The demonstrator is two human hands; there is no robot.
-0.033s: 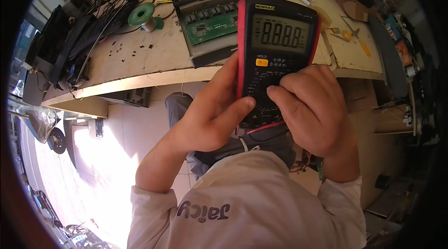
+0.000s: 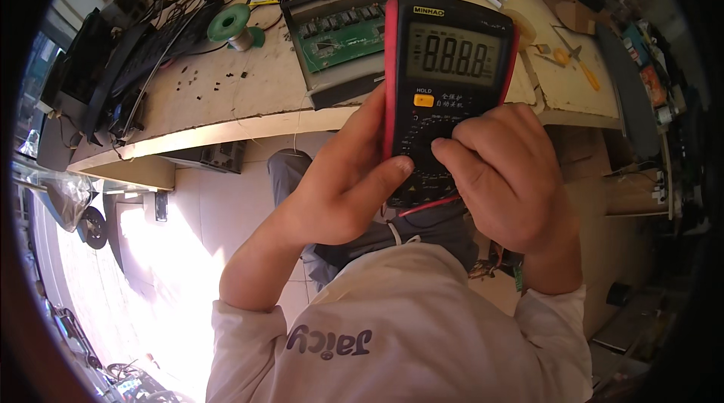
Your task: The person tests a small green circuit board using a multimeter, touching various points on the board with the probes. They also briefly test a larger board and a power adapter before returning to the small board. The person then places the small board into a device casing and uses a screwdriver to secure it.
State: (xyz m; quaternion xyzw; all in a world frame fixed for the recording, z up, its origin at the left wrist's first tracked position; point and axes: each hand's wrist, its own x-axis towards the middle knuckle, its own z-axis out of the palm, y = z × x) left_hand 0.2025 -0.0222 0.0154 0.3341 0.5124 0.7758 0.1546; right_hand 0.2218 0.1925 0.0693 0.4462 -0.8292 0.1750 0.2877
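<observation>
A black multimeter in a red case is held up in front of me, its grey display showing large dark digit segments. My left hand is closed around the meter's left side and lower end, with the thumb across its front. Over the middle of the front, the fingers of my right hand are bent in a pinch at the rotary dial, which they mostly hide. Above the dial sits a yellow button. A red test lead shows below the meter.
Behind the meter, a green circuit board lies in an open dark metal case on the workbench. Left of it stand a green solder spool, small loose parts and tangled cables. Yellow-handled tools lie at the right.
</observation>
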